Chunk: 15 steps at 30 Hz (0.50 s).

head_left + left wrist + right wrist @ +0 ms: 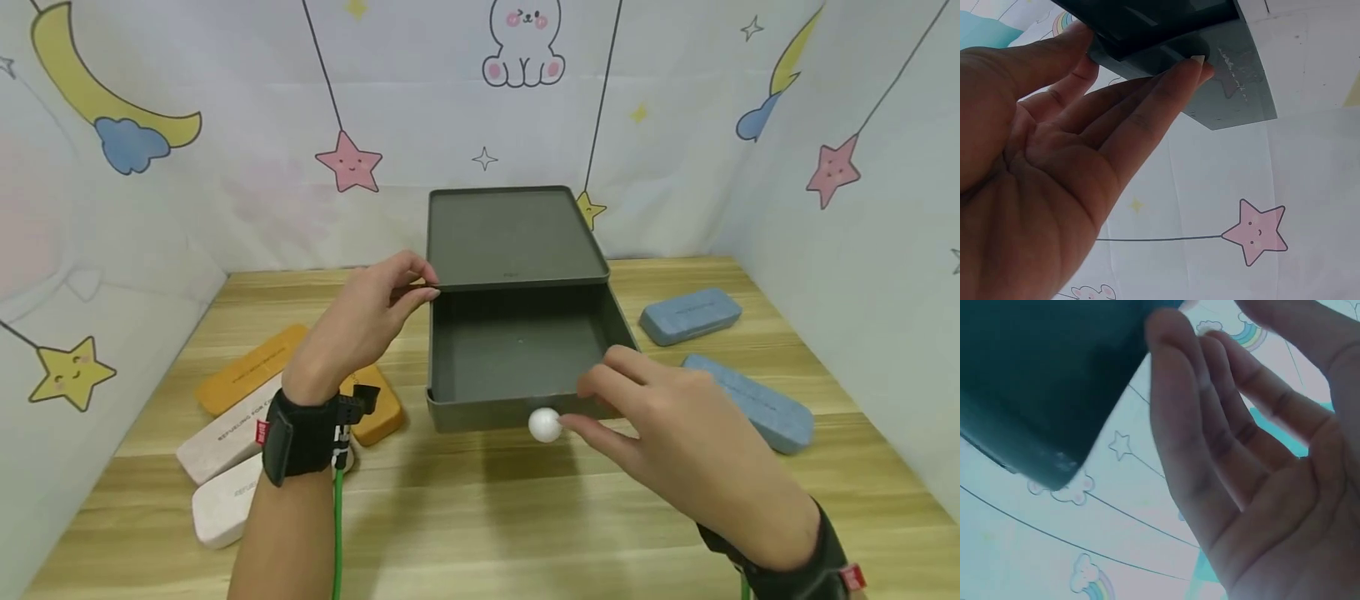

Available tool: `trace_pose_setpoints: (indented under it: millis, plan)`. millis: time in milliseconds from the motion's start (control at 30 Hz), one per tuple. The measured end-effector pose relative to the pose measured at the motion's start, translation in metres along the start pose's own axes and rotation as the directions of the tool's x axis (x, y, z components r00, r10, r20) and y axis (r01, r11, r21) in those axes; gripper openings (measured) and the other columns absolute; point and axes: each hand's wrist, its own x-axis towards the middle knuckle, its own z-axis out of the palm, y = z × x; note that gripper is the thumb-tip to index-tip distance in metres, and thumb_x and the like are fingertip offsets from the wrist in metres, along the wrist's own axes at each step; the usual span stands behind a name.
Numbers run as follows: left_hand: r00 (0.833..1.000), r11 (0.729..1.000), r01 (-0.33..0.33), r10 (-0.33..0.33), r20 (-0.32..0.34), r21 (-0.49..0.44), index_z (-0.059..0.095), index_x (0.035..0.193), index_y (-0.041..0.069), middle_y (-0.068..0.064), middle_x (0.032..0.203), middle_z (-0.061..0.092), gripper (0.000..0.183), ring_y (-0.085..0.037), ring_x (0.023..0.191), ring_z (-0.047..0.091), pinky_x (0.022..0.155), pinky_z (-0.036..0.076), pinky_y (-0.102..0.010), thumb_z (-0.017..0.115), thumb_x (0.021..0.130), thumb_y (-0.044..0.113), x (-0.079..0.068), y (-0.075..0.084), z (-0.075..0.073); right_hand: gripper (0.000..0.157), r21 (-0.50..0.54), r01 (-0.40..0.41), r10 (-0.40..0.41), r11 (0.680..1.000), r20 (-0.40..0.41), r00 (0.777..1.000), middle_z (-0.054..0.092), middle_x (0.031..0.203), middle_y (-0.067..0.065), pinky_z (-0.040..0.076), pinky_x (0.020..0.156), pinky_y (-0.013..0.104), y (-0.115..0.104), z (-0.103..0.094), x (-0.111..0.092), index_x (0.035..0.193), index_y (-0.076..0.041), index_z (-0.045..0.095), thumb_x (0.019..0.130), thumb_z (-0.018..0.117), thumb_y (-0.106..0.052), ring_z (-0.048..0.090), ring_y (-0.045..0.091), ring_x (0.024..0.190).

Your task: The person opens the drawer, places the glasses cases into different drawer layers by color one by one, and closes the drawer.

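A dark grey-green drawer box [517, 237] sits mid-table, its drawer [517, 358] pulled out toward me and bare inside. On the drawer's front is a round white knob [544, 424]. My left hand [367, 321] pinches the box's front left corner, thumb low and fingers above. In the left wrist view, its fingers lie along the box's side wall [1250, 81]. My right hand [675, 425] is at the drawer's front right, thumb tip right at the knob, fingertips by the front rim, with a gap between thumb and fingers. The right wrist view shows these fingers [1175, 419] loosely bent.
Left of the box lie orange cases [251, 367] and white cases [232, 429], partly behind my left arm. Two blue cases [690, 317] lie to the right, one partly behind my right hand. A printed cloth wall [300, 208] encloses the wooden table [450, 525] at back and sides.
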Motion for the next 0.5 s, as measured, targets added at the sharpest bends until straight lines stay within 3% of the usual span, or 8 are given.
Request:
trace_pose_setpoints:
  millis: [67, 200, 333, 500]
  plan:
    - [1.000, 1.000, -0.001, 0.001, 0.001, 0.002, 0.055, 0.108, 0.016, -0.002, 0.101, 0.068, 0.011, -0.011, 0.082, 0.057, 0.073, 0.045, -0.036, 0.055, 0.098, 0.021, 0.000, 0.000, 0.000, 0.033, 0.024, -0.018, 0.019, 1.000, -0.013, 1.000, 0.053, 0.076, -0.011, 0.046, 0.047, 0.021, 0.003, 0.000, -0.001, 0.082, -0.015, 0.062, 0.096, 0.055, -0.044, 0.058, -0.002, 0.065]
    - [1.000, 1.000, 0.001, -0.002, 0.005, 0.008, 0.055, 0.108, 0.016, -0.002, 0.101, 0.068, 0.011, -0.011, 0.080, 0.056, 0.073, 0.045, -0.035, 0.055, 0.098, 0.021, 0.000, 0.001, 0.000, 0.011, 0.055, -0.069, 0.071, 0.996, -0.033, 0.997, 0.055, 0.076, -0.013, 0.047, 0.052, 0.020, 0.009, 0.000, -0.004, 0.081, -0.016, 0.063, 0.086, 0.071, -0.023, 0.054, -0.003, 0.067]
    - [1.000, 1.000, 0.004, -0.004, 0.012, 0.009, 0.055, 0.108, 0.016, -0.002, 0.101, 0.068, 0.012, -0.012, 0.080, 0.055, 0.072, 0.044, -0.035, 0.054, 0.098, 0.021, 0.000, 0.001, 0.000, 0.010, 0.056, -0.111, 0.115, 0.992, -0.060, 0.992, 0.053, 0.076, -0.013, 0.043, 0.054, 0.015, 0.016, -0.001, -0.008, 0.080, -0.015, 0.063, 0.081, 0.072, -0.012, 0.050, -0.002, 0.067]
    - [1.000, 1.000, -0.003, 0.003, 0.013, 0.010, 0.055, 0.109, 0.014, -0.004, 0.103, 0.068, 0.013, -0.013, 0.080, 0.056, 0.073, 0.045, -0.036, 0.054, 0.098, 0.021, -0.001, 0.001, -0.002, 0.006, 0.017, -0.143, 0.144, 0.990, -0.069, 0.987, 0.052, 0.075, -0.011, 0.044, 0.056, 0.013, 0.027, -0.003, -0.013, 0.082, -0.012, 0.064, 0.084, 0.069, -0.009, 0.047, -0.001, 0.065]
